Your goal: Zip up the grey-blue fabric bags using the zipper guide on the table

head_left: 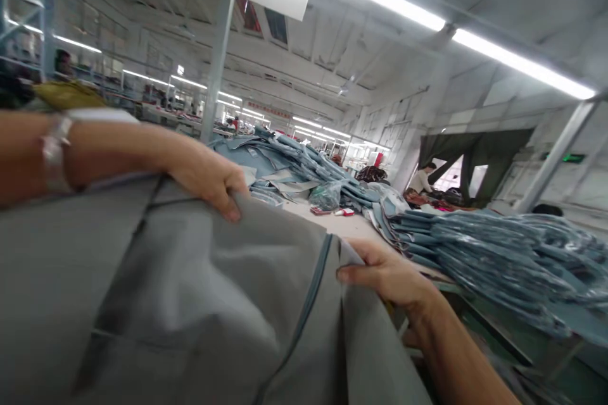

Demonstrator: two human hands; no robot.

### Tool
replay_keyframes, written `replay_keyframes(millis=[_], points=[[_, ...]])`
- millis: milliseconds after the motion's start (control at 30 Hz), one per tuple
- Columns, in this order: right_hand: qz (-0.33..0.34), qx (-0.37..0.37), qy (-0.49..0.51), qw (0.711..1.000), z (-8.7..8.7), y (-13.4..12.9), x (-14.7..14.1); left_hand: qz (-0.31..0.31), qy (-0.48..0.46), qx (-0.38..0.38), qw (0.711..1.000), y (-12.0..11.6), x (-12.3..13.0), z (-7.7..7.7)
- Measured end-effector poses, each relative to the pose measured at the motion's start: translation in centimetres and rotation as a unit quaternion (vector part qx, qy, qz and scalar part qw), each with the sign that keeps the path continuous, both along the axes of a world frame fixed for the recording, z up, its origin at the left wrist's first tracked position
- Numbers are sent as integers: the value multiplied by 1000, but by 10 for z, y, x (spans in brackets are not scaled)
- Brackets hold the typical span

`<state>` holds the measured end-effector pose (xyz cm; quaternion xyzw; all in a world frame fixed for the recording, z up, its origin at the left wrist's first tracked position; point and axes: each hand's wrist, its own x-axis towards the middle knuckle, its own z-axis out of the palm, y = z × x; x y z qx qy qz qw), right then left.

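Observation:
A large grey fabric piece (228,291) fills the lower part of the head view, held up close to me. My left hand (204,171) grips its top edge, thumb in front and fingers mostly hidden behind. Further right, my right hand (380,269) pinches the same edge between thumb and fingers, just beside a dark blue-grey piping strip (311,294) that runs down the cloth. A dark seam crosses the left half, and that area is blurred. The lower edge of the fabric lies outside the view.
Behind the cloth, a pale table (351,224) bears a heap of blue-grey fabric pieces (285,158) and a small red and white box (344,212). Plastic-wrapped blue-grey bundles (513,253) lie at right. A metal post (221,44) rises behind my left hand. Another person (422,178) is far back at right.

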<state>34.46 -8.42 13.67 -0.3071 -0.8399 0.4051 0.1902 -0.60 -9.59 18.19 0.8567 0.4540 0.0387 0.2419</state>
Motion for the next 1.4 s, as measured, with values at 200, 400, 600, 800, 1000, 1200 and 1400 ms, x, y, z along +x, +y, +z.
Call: replay_keyframes(millis=[200,400,600,800,1000,1200,1400], points=[[-22,52,-114,992,-54,51,2,-9,8,29,1000,69,10,-72],[-120,149,-123,974,-80,52,-3,-44,-97,13,994,90,37,-97],[-174,135,-82,972,-91,60,3,12,-234,48,971,112,76,-141],[-279,214,-63,934,-120,53,-40,-25,-311,-7,950,108,97,-145],[-212,315,17,925,-148,78,-48,-31,-396,-84,914,117,95,-167],[-226,291,-7,930,-159,85,-23,91,-345,-78,931,118,105,-188],[-253,414,-21,874,-178,79,-42,86,-409,-128,899,124,112,-197]])
